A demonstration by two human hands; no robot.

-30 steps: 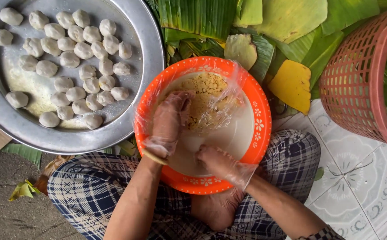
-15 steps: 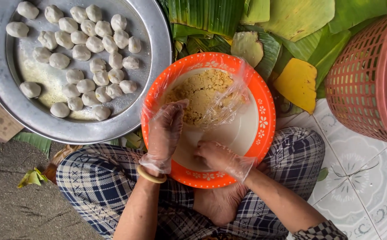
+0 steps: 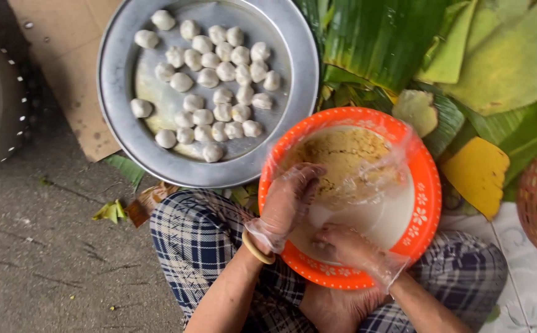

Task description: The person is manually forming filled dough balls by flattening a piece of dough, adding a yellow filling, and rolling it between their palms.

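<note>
Head view: my gloved left hand (image 3: 290,200) lies loosely curled on the yellow filling (image 3: 342,163) in the orange bowl (image 3: 426,203) on my lap, gripping nothing. The right hand (image 3: 345,246) is pinched on a small lump — I judge. Risk: the tilted bowl could slide toward the tray (image 3: 120,123) of dough balls (image 3: 210,80).

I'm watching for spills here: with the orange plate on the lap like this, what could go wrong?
The orange plate rests on the person's checked lap, not the ground, so pressing with the left hand or right hand might tip it. The loose plastic gloves could snag in the yellow filling. The metal tray of white dough balls sits beside it, so crumbs may scatter in.
</note>
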